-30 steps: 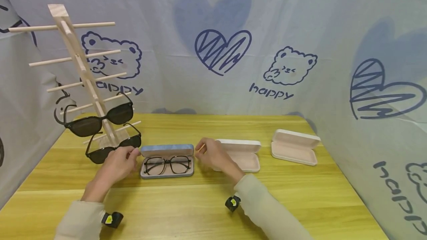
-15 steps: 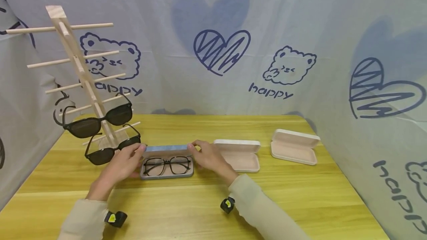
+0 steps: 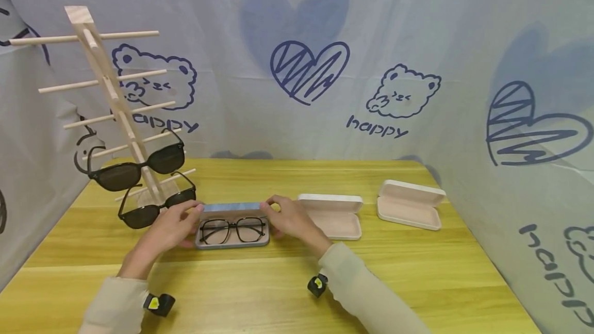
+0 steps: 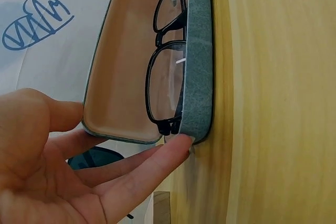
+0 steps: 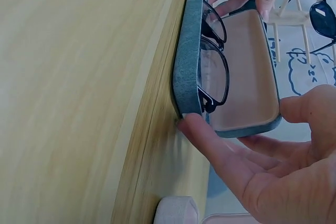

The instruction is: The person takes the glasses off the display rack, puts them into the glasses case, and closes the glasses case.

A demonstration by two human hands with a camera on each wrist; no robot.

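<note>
A blue glasses case [image 3: 233, 207] with a pale inner lining lies on the table, its lid partly raised and leaning forward. Black-framed eyeglasses [image 3: 250, 230] rest in its base. My left hand [image 3: 172, 227] grips the case's left end, thumb at the lid's edge and fingertips by the base corner. At the opposite end my right hand [image 3: 293, 217] holds it likewise. In the left wrist view, left-hand fingers [image 4: 142, 177] reach to the base beneath the hinge side. The right wrist view has a right-hand finger [image 5: 202, 132] against the base's corner.
Left on the table [image 3: 260, 293] stands a wooden display rack [image 3: 122, 112] with sunglasses [image 3: 125, 175] and lower sunglasses [image 3: 144, 215]. A white open glasses case [image 3: 341, 226] sits close by my right hand, another open case [image 3: 408, 213] farther right. Printed cloth [image 3: 223, 30] surrounds the table.
Both hands have come in to the ends of the blue case and taken hold of it. Its lid has tilted forward from its wider position; over the last half second little has moved.
</note>
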